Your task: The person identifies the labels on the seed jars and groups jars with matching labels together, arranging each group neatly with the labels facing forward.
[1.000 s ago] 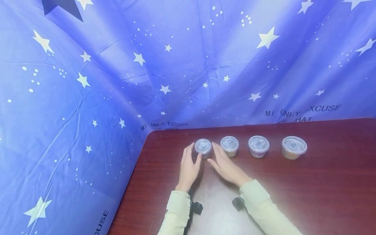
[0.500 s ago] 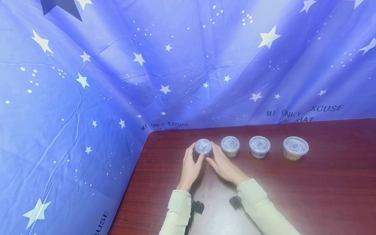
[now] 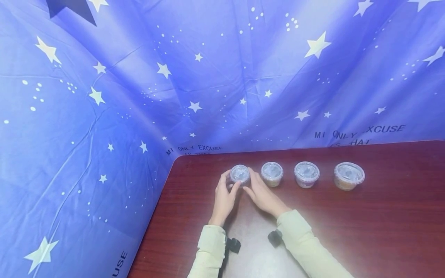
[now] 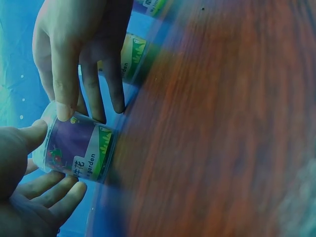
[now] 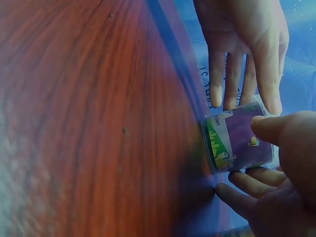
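Purple-labelled tub is at the left end of a row, lidded, roughly upright, directly between both hands; neither is clearly nearer. Left hand grips its left side, fingers round the wall, thumb toward the near rim. Right hand closes from the right, thumb likewise on the near side. Base contact cannot be determined. Rightward: second tub just beyond the right fingers, then third tub, fourth tub. Surface: reddish-brown table, bare wood nearside; starry blue backdrop behind.

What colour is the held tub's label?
Mostly purple with some green; left wrist view shows the label best.
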`<state>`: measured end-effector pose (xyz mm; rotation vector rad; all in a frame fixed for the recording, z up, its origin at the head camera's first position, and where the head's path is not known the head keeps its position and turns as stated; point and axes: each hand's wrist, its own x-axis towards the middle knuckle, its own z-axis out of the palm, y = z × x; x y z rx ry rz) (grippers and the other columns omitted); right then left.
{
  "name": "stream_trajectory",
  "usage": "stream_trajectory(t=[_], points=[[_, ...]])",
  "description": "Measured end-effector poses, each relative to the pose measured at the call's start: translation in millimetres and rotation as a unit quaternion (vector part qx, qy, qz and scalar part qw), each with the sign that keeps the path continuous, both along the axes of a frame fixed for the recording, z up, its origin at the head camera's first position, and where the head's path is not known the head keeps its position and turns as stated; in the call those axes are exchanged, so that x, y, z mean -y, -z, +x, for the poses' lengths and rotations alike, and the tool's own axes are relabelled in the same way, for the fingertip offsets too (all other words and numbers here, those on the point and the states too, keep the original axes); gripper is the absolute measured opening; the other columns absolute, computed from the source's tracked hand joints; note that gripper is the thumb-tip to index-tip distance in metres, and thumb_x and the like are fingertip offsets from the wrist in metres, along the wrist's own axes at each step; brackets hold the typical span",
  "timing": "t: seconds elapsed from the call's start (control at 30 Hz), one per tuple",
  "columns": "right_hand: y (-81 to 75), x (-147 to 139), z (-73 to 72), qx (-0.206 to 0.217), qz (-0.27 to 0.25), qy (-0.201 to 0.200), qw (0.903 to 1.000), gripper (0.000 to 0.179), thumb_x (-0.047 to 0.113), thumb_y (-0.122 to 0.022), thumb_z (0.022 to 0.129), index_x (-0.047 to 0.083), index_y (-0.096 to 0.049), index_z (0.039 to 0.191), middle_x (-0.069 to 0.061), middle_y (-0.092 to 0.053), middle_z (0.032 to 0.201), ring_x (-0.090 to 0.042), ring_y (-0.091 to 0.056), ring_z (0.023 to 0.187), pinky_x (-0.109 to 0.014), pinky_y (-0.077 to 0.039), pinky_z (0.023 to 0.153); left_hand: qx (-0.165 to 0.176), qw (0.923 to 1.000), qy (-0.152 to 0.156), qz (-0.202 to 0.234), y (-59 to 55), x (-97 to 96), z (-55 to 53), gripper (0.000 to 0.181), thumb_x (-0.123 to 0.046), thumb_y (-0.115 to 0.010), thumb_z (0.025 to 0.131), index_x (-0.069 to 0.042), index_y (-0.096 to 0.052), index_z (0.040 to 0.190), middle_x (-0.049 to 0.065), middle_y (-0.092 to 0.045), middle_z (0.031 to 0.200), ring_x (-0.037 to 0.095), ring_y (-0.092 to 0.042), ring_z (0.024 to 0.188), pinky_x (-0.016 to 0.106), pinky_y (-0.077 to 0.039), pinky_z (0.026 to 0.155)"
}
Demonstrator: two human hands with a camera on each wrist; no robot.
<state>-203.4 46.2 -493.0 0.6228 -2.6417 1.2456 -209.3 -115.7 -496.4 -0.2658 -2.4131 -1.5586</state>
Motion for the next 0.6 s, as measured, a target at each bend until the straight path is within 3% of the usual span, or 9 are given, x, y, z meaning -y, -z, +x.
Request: stream_trajectory(t=[0.2, 0.47, 0.53, 0.6], points=[[0.7, 1, 0.4, -0.019, -0.006, 0.005, 0.9998, 0.067, 0.013, -0.058, 0.099, -0.014, -0.023, 0.149, -0.035, -0.044, 0.139, -0.046, -0.044, 0.133, -0.054, -0.034, 0.115, 0.011, 0.9994, -0.006, 0.032, -2.4, -2.4, 3.5, 0.051, -0.015, -0.068, 0.094, -0.004, -0.048, 0.139, 0.016, -0.061, 0.13, 0.027, -0.062, 0.119, 0.031, -0.054, 0.099], [-2.8, 2, 1.8, -0.004, -0.005, 0.005, 1.0, 0.066, 0.015, -0.056, 0.1, -0.011, -0.022, 0.15, -0.034, -0.041, 0.142, -0.045, -0.041, 0.135, -0.055, -0.032, 0.116, 0.01, 0.9986, -0.013, 0.05, -4.3, -2.9, 7.4, 0.049, -0.016, -0.069, 0.093, -0.005, -0.05, 0.137, 0.016, -0.061, 0.129, 0.028, -0.064, 0.115, 0.028, -0.056, 0.094], [-3.6, 2, 2.4, -0.005, -0.008, 0.004, 0.9999, 0.065, 0.015, -0.056, 0.1, -0.01, -0.023, 0.151, -0.033, -0.042, 0.143, -0.044, -0.042, 0.136, -0.054, -0.032, 0.116, 0.01, 0.9982, -0.013, 0.057, -14.5, -4.9, 13.4, 0.048, -0.013, -0.069, 0.093, -0.002, -0.05, 0.136, 0.02, -0.06, 0.129, 0.032, -0.064, 0.115, 0.033, -0.056, 0.094], [-4.4, 2, 3.2, -0.007, -0.01, 0.005, 0.9999, 0.065, 0.015, -0.056, 0.1, -0.01, -0.023, 0.151, -0.032, -0.042, 0.143, -0.043, -0.042, 0.136, -0.054, -0.033, 0.116, 0.011, 0.998, -0.013, 0.061, -17.2, -5.6, 14.8, 0.049, -0.009, -0.068, 0.093, 0.001, -0.049, 0.137, 0.023, -0.059, 0.13, 0.035, -0.063, 0.115, 0.038, -0.056, 0.094]])
